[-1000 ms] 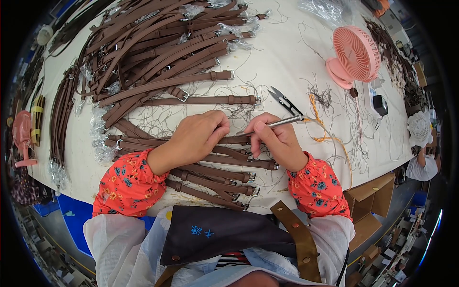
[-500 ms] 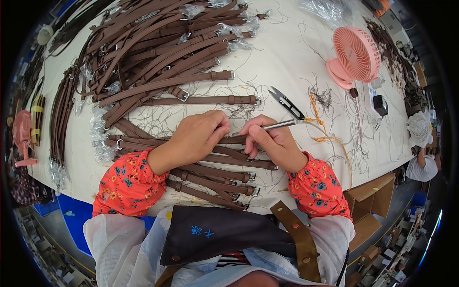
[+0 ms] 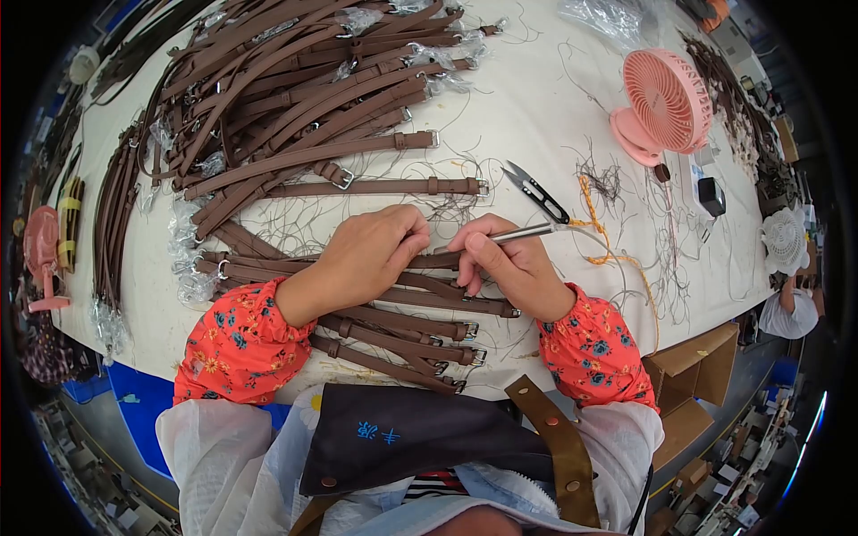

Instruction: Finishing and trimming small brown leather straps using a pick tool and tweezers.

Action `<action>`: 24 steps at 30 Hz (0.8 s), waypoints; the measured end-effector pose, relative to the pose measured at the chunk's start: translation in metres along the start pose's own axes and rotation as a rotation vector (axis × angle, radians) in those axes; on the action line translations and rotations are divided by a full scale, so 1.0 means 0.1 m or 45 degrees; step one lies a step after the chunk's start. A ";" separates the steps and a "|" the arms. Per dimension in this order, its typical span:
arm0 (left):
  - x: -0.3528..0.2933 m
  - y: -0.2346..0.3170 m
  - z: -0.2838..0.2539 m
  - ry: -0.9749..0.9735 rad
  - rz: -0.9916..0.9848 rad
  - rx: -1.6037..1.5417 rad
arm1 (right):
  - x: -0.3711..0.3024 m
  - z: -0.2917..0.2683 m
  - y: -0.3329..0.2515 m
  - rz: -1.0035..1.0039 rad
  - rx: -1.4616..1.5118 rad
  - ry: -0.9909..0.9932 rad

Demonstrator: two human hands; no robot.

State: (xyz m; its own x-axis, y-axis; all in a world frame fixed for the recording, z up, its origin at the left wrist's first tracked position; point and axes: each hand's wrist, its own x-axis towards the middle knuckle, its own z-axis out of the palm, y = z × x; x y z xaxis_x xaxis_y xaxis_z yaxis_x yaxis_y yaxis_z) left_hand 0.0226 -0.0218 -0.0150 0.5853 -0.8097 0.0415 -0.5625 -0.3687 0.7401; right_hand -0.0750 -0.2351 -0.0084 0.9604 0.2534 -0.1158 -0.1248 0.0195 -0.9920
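Above a row of brown straps my left hand (image 3: 371, 250) is closed, thumb and forefinger pinched together. Whatever lies in that pinch is too small to make out. A brown strap (image 3: 436, 261) shows between the two hands, running under the left one and up to the right fingers. My right hand (image 3: 505, 263) is closed round a slim silver pen-shaped tool (image 3: 525, 233), with a pale cord trailing from its rear end. The lower fingers of that hand curl at the strap's end. More buckled straps (image 3: 402, 339) lie below the hands, towards my body.
Thread snips (image 3: 536, 192) lie beyond my right hand, beside an orange twisted cord (image 3: 596, 228). A pink fan (image 3: 666, 103) stands at the far right. A large heap of brown straps (image 3: 295, 98) covers the far left. Loose threads (image 3: 603, 181) litter the white tabletop (image 3: 545, 107).
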 end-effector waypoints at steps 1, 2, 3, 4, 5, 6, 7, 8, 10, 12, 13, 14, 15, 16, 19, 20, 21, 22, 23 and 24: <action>0.00 0.01 0.00 -0.001 -0.003 -0.004 | 0.00 0.00 0.00 -0.001 0.013 0.001; 0.00 0.01 -0.01 -0.001 -0.007 -0.008 | 0.00 0.00 0.00 0.000 0.013 0.001; 0.00 0.01 0.00 -0.001 -0.006 -0.008 | 0.00 0.00 0.00 0.006 0.002 -0.002; 0.01 0.00 0.00 0.001 -0.004 -0.005 | 0.00 0.00 0.00 0.013 -0.008 -0.006; 0.01 0.00 0.00 0.003 -0.003 -0.003 | 0.00 0.00 0.00 0.013 -0.009 -0.006; 0.01 0.00 0.00 0.003 -0.003 -0.002 | 0.00 0.00 0.01 0.006 0.000 -0.007; 0.01 0.00 0.00 0.003 -0.005 -0.003 | 0.00 0.00 0.02 -0.001 0.009 -0.009; 0.01 0.00 0.00 0.004 -0.006 -0.003 | 0.00 0.00 0.01 -0.002 0.009 -0.009; 0.01 0.00 0.00 0.008 0.006 -0.002 | 0.00 0.00 0.00 0.002 -0.007 -0.005; 0.01 -0.01 0.00 0.012 0.016 -0.001 | 0.00 0.00 0.00 0.004 -0.002 -0.004; 0.01 -0.03 0.02 0.061 -0.002 -0.065 | 0.00 0.00 0.01 0.007 0.004 -0.004; 0.02 -0.05 0.03 0.110 -0.020 -0.129 | 0.01 0.00 0.01 0.007 0.005 -0.005; 0.02 -0.06 0.04 0.110 -0.018 -0.129 | 0.00 0.00 0.01 -0.005 0.002 -0.003; 0.03 -0.08 0.05 0.186 -0.101 -0.273 | 0.00 0.00 0.02 -0.018 -0.001 -0.002; 0.02 -0.07 0.01 0.231 -0.122 -0.421 | -0.01 0.04 0.03 -0.055 0.116 0.100; 0.01 -0.06 -0.03 0.196 -0.061 -0.426 | -0.01 0.05 0.04 -0.057 0.115 0.098; 0.00 -0.02 -0.09 0.196 -0.058 -0.427 | -0.02 0.04 0.05 -0.101 0.106 0.112; -0.01 0.03 -0.16 0.109 0.180 -0.080 | -0.03 0.03 0.05 -0.144 0.097 0.126; -0.02 0.05 -0.21 0.021 0.414 0.269 | -0.03 0.02 0.05 -0.145 0.095 0.128; -0.03 0.02 -0.21 0.022 0.412 0.271 | -0.02 0.01 0.03 -0.178 0.012 0.146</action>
State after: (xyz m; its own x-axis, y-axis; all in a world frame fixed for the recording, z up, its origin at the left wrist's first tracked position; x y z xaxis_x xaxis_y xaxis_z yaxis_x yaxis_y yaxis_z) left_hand 0.0318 -0.0100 0.0010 0.3662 -0.8926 0.2629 -0.8274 -0.1831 0.5310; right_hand -0.0781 -0.2344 -0.0113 0.9906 0.1355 0.0180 0.0104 0.0561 -0.9984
